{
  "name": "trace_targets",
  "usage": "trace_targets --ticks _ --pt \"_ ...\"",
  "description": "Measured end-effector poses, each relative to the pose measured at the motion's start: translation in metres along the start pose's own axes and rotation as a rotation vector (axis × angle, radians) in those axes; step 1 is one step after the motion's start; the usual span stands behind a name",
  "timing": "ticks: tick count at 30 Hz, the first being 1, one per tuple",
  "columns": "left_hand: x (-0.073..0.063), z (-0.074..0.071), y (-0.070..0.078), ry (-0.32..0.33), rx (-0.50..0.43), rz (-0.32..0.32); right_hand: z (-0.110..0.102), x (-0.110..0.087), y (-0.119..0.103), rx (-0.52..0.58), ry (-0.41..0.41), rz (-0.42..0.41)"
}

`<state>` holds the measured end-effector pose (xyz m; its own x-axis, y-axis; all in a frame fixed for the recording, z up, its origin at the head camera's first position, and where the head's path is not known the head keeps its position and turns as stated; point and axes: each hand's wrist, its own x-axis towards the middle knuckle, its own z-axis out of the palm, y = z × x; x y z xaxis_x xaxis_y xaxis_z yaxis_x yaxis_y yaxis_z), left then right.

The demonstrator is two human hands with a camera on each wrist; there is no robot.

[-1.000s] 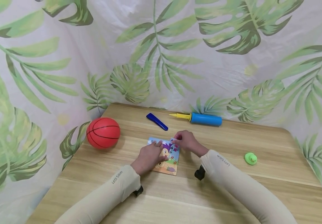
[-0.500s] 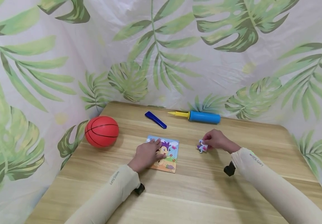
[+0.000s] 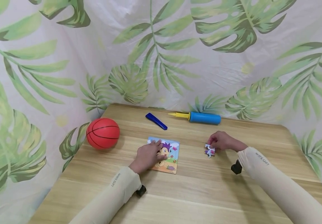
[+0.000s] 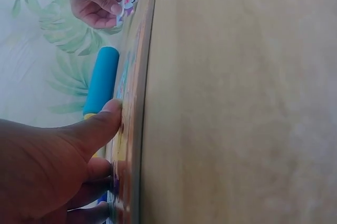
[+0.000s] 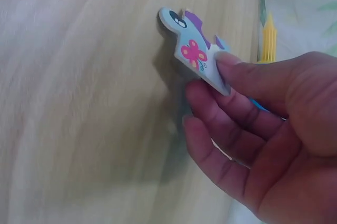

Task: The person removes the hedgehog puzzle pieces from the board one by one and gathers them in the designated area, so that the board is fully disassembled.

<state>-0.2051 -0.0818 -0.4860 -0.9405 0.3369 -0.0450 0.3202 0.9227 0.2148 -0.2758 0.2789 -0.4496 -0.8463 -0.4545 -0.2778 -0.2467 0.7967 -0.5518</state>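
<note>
A square jigsaw puzzle with a cartoon hedgehog picture lies flat on the wooden table. My left hand rests on its left part, thumb and fingertips touching the picture and covering some of it; the left wrist view shows the puzzle's thin edge. To the right, my right hand pinches a puzzle piece between thumb and fingers. That same puzzle piece shows a pink butterfly, an eye and a purple patch in the right wrist view, tilted close over the table.
A red ball with black lines sits at the table's left edge. Behind the puzzle lie a dark blue flat tool and a blue hand pump with a yellow nozzle. Leaf-print cloth hangs behind the table.
My right hand has lifted the puzzle piece off the puzzle's upper right corner and carried it rightward. The left hand has stayed on the puzzle. The green toy at right is now hidden behind the right arm.
</note>
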Motion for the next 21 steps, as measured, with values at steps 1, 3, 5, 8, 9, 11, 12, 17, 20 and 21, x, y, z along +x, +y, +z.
trace_targets --ticks 1,3,5,8,9,11,12,17,20,21 --pt "0.0 0.001 0.001 0.001 0.006 -0.001 -0.002 -0.001 0.002 -0.006 -0.008 -0.003" --pt "0.0 0.002 0.002 0.006 0.02 -0.002 -0.005 -0.003 0.007 -0.031 -0.009 -0.017" --pt "0.001 0.002 0.002 0.007 0.035 -0.002 -0.008 -0.006 0.01 -0.077 0.005 -0.028" --pt "-0.001 0.001 0.002 0.006 0.046 0.001 -0.007 -0.011 0.011 -0.175 0.062 -0.019" --pt "-0.001 0.001 0.002 0.006 0.046 0.002 -0.006 -0.014 0.011 -0.221 0.083 -0.002" --pt "-0.002 0.0 0.002 0.009 0.049 0.007 -0.003 -0.018 0.01 -0.311 0.121 0.022" --pt "-0.002 0.0 0.001 0.012 0.051 0.011 -0.001 -0.021 0.01 -0.353 0.138 0.031" --pt "0.0 -0.001 0.0 0.04 0.056 0.03 0.004 -0.026 0.013 -0.431 0.197 0.064" --pt "0.001 -0.001 -0.001 0.041 0.046 0.041 0.003 -0.028 0.016 -0.375 0.204 0.109" --pt "0.001 0.0 -0.001 0.039 0.039 0.046 0.002 -0.029 0.017 -0.365 0.208 0.12"
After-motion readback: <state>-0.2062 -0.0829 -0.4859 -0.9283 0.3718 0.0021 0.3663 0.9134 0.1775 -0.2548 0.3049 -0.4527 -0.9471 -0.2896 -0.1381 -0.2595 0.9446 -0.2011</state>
